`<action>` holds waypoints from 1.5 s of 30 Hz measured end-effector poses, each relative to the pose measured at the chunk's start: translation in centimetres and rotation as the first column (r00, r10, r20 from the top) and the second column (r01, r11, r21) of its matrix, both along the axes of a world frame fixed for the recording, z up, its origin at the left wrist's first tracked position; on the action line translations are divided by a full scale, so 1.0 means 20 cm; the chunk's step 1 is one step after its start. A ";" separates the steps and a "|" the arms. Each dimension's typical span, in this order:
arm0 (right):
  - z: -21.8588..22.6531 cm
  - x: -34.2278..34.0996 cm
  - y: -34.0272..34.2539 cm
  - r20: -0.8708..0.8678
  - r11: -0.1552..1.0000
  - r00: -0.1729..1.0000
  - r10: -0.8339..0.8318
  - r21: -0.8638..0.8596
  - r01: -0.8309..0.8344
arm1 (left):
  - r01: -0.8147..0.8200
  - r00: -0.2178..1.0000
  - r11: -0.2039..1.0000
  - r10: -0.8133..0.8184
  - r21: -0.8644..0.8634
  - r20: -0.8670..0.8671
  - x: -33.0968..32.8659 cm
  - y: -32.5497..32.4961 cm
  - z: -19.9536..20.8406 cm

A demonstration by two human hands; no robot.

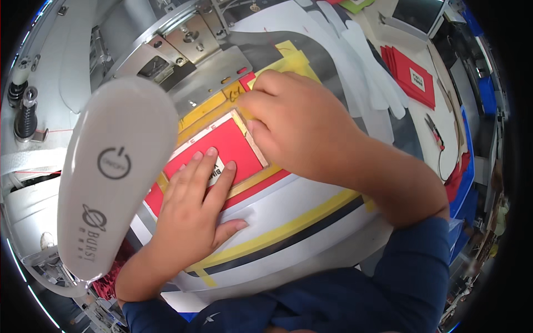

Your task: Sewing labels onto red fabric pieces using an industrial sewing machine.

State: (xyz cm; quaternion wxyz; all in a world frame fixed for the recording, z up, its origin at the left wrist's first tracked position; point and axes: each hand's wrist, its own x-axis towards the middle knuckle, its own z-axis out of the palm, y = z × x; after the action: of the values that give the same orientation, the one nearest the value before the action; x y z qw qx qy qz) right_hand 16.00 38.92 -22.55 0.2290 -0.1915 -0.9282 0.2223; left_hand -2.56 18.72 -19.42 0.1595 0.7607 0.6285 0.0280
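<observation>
- The left hand (191, 208) lies flat, fingers spread and extended, pressing on a red fabric piece (222, 147) that carries a small white label (216, 171); the fingertips touch the label's edge.
- The right hand (297, 125) rests palm down over the upper right corner of the same red piece, fingers curled together at the frame's corner; whether it pinches anything I cannot tell.
- The red fabric piece sits inside a thin clear rectangular frame (252, 144), which lies on a template plate (300, 222) striped in yellow, black and white.
- The template plate rests on the bed of an automatic sewing machine, just below its metal clamp mechanism (194, 50).
- The machine's pale grey head cover (111, 172), with a power symbol on it, stands to the left, just beside the left hand.
- To the upper right, well apart on the worktop (413, 119), lies a stack of red pieces (413, 75) with white labels, and near it a pair of snips (435, 130).
- Both forearms wear dark blue sleeves (413, 266).
</observation>
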 end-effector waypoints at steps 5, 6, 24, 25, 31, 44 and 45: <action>-0.01 0.00 0.00 0.032 1.000 0.999 0.015 -0.020 -0.014 | -0.097 0.995 0.993 0.095 0.066 0.030 0.03 0.13 -0.01; -0.01 0.00 0.00 0.019 1.000 1.000 0.010 -0.017 -0.010 | -0.133 0.991 0.986 0.131 0.097 0.028 0.03 0.15 -0.02; -0.04 0.02 0.01 0.007 0.999 1.000 0.018 -0.047 -0.018 | -0.132 0.985 0.970 0.152 0.204 -0.086 0.07 0.23 -0.08; -0.02 0.01 0.01 0.022 0.999 1.000 0.019 -0.043 -0.018 | -0.138 0.985 0.969 0.156 0.206 -0.073 0.05 0.23 -0.08; -0.03 0.00 0.01 -0.033 0.998 0.999 0.025 0.054 -0.023 | -0.193 0.981 0.962 0.190 0.195 0.035 0.05 0.24 -0.09; 0.07 0.02 -0.15 0.263 0.969 0.952 0.157 0.147 -0.200 | 0.023 0.981 0.904 0.061 0.428 -0.182 0.02 0.15 -0.13; 0.06 0.01 -0.16 0.227 0.975 0.964 0.140 0.136 -0.174 | -0.024 0.991 0.917 0.076 0.399 -0.114 0.01 0.15 -0.16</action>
State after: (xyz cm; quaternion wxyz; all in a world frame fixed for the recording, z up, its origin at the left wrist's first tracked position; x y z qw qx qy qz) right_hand 16.29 35.80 -21.44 0.1224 -0.1216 -0.9743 0.1448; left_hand -2.38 21.69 -22.59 -0.0389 0.7611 0.6380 0.1100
